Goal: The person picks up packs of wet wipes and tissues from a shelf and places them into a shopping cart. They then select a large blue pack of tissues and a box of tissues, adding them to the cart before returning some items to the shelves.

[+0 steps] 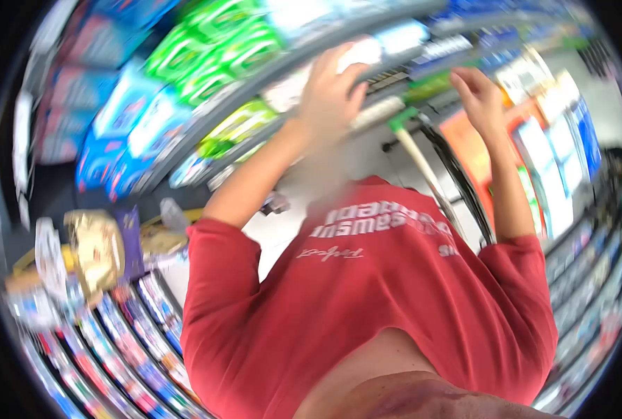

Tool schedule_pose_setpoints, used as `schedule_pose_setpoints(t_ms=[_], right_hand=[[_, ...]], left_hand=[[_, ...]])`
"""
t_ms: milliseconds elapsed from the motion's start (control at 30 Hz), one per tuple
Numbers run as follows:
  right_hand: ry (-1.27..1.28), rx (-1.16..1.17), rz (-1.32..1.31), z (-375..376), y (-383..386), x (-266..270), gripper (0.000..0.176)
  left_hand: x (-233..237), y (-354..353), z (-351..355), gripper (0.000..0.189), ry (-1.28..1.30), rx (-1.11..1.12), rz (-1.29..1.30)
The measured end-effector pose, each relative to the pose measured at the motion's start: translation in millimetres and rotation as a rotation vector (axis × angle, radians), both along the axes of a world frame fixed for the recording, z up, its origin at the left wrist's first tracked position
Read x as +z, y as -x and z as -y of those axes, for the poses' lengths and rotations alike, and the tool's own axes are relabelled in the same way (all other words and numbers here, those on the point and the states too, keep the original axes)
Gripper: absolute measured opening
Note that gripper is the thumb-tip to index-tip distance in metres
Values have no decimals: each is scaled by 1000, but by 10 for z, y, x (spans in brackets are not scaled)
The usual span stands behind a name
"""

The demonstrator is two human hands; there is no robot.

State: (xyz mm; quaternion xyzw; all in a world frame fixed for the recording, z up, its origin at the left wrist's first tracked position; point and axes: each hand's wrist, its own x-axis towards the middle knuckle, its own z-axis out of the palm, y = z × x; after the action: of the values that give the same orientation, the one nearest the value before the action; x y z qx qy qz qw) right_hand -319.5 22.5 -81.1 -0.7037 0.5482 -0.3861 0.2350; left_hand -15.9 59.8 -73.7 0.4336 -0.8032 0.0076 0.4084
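Reached up with the left hand [328, 98], fingers curled over a packet [362, 50] at the front edge of the shelf [255, 87], seemingly to pin it there. Raised the right hand [480, 98] open and empty near the same edge.

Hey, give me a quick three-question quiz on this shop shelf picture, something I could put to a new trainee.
1. True or false: the left hand and the right hand are both raised to the shelf.
2. What colour is the sleeve on the left arm? A blue, B red, C white.
3. Fill the gap: the packs stacked on the shelf to the left of the left hand are ____ in colour.

Key: 1 true; 2 B; 3 green.
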Motion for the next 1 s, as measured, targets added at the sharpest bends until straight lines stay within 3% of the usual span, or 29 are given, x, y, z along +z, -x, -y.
schedule_pose_setpoints(t_ms=[167,300,367,433,500,600,633,700,767,833,933,1000], right_hand=[[-55,-197,89,-269,607,-81,30],[-7,-280,39,-563,933,-125,24],[-25,-338,1,-734,1103,-82,22],[-2,-357,-32,-853,1294,-105,22],[-72,-402,-71,-1005,1489,-63,23],[-149,-441,-194,-1245,1768,-69,26],[-157,-432,-276,-1262,1846,-129,27],[-124,-446,-353,-1395,2012,-231,30],[-190,-425,-472,-1496,2083,-201,32],[-194,-430,-453,-1548,2154,-296,33],[-211,-334,-571,-1497,2235,-431,30],[-214,-321,-531,-1497,2239,-452,32]], left_hand=[[-320,891,-72,32,-320,-154,-53],[-547,1610,-202,34,-547,-412,-135],[-612,1936,-336,37,-554,-445,-81],[-690,2221,-447,41,-1153,-494,-169],[-774,2467,-565,44,-1245,-547,-125],[-856,2760,-815,48,-1658,-531,-372],[-879,2805,-813,48,-1658,-535,-363],[-906,2918,-913,50,-1902,-530,-386],[-934,3016,-969,52,-1961,-525,-386],[-929,3090,-1010,54,-2041,-454,-583],[-971,3173,-991,56,-2067,-424,-678],[-998,3214,-995,56,-2069,-412,-710]])
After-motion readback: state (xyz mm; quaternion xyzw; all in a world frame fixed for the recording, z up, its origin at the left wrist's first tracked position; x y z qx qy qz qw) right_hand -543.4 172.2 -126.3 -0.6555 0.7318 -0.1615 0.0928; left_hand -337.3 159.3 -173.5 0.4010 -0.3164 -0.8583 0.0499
